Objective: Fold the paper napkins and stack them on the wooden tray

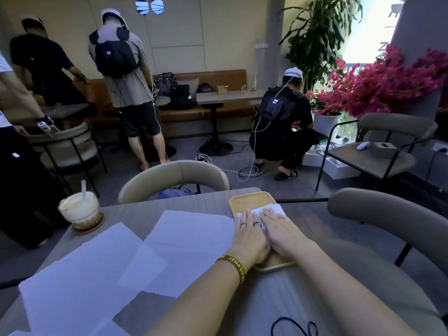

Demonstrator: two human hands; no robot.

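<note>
On wooden tray (pixel 249 199), napkin (pixel 276 209) under both hands (pixel 249 235) (pixel 284 229)

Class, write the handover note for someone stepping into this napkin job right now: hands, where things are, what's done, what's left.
Left hand and right hand: both flat, side by side, pressing a folded napkin on the wooden tray.
Unfolded napkins, at least two, lie overlapping on the table left of the tray.
Done: one folded napkin on the tray, perhaps more beneath.
Left: fold the flat sheets, stack them there.
</note>
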